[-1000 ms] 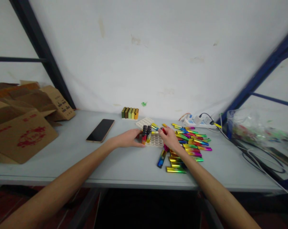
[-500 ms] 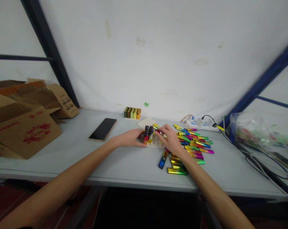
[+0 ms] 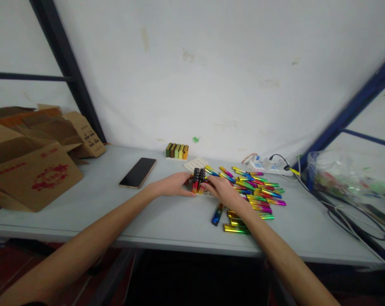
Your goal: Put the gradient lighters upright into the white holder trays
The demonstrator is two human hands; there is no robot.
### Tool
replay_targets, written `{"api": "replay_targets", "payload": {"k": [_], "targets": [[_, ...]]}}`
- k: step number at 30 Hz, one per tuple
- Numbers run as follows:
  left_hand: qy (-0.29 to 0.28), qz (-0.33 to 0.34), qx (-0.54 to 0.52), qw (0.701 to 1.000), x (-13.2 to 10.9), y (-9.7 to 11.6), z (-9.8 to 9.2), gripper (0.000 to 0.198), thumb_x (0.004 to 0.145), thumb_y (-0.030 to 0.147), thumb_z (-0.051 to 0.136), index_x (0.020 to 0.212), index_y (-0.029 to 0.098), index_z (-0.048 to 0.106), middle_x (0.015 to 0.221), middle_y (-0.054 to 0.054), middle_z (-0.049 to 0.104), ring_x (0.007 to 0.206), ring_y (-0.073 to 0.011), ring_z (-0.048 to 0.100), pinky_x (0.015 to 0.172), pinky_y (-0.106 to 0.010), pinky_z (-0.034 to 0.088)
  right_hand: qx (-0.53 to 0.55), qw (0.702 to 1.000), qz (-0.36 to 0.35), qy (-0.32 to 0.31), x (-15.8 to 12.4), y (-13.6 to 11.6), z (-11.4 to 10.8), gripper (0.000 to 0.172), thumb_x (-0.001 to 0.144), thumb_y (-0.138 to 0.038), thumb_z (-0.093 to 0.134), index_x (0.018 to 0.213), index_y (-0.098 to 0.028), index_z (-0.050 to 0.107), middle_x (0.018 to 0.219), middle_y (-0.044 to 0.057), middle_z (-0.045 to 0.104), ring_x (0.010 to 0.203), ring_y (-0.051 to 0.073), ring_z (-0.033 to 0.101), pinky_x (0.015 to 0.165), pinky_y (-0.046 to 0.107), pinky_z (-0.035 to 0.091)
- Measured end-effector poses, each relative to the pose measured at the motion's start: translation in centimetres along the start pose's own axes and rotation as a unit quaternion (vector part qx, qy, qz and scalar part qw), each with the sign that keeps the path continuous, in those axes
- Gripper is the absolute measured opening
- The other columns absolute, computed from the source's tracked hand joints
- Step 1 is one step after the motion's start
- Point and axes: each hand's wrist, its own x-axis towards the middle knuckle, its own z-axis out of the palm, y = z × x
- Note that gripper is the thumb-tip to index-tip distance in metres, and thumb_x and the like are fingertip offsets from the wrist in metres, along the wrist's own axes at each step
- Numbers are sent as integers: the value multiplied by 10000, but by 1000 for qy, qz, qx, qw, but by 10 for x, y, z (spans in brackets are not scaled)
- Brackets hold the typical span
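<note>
Several lighters [image 3: 196, 182] with black tops and shiny red and yellow bodies stand upright at the left end of a white holed tray [image 3: 208, 194]. My left hand [image 3: 176, 184] grips that end, its thumb in front and its fingers behind, partly hidden by the lighters. Fingers pinched, my right hand [image 3: 222, 189] holds a lighter against the right side of the standing group; most of that lighter is covered by the hand. To the right spreads a pile of loose metallic lighters [image 3: 259, 197], and one blue lighter [image 3: 217, 214] lies nearer the front edge.
A second white holed tray [image 3: 196, 164] lies behind. Farther back stands a block of lighters [image 3: 177, 151] in rows. A phone [image 3: 138, 172] and cardboard boxes [image 3: 35, 174] are on the left. A power strip [image 3: 269, 165], cables and a plastic bag [image 3: 335, 170] occupy the right.
My right hand has moved left, bringing a lighter from over the tray's right part to beside the standing lighters. My left hand keeps its place.
</note>
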Motion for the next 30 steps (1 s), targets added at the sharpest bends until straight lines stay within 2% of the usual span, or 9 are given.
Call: {"api": "replay_targets", "payload": {"k": [4,9,16,19,22,25,30], "targets": [[-1,0,4,1000,1,-2,1,573,804,616,726,1106,136,644,1058,-102,710,899,-250,645,779,-308,468,-29,999,12,-23,2,1,1,261,1050,-421,537,967,-187,619,828,64,684,726,207,624,651,290,401],[1,-5,-4,1000,0,-2,0,584,796,621,734,1115,141,643,1051,-97,713,901,-249,652,782,-309,481,-21,997,17,-70,1,-4,-10,365,1052,-471,510,887,-175,644,818,61,679,714,187,596,678,293,404],[-4,-16,8,1000,1,0,0,602,797,587,751,1167,125,638,1111,-124,710,950,-273,657,817,-319,489,124,984,54,-115,-8,-1,-48,358,996,-512,599,950,-181,727,830,39,695,721,172,609,670,277,439],[-5,-16,9,1000,1,1,0,616,798,599,748,1177,127,636,1117,-123,712,952,-273,658,825,-317,491,201,954,62,-215,-16,7,-60,382,892,-550,722,1024,-194,759,791,18,684,692,166,611,626,259,448],[-9,-22,11,1000,1,2,-1,615,797,597,747,1174,123,633,1115,-120,713,942,-268,660,824,-316,493,217,925,45,-307,-22,11,-61,471,792,-553,816,1097,-197,775,811,17,686,698,157,609,616,245,450],[-9,-24,12,1000,0,4,-2,612,794,591,751,1172,125,631,1115,-120,716,944,-266,662,827,-315,495,177,934,22,-310,-22,9,-52,435,779,-505,844,1079,-195,786,847,25,678,727,154,605,627,238,442],[3,-25,13,1000,-1,4,-1,619,791,618,744,1149,125,635,1120,-132,716,978,-287,667,850,-332,497,134,956,-29,-260,-20,2,-45,249,876,-428,776,963,-197,744,985,45,658,867,177,616,752,263,480]]}}
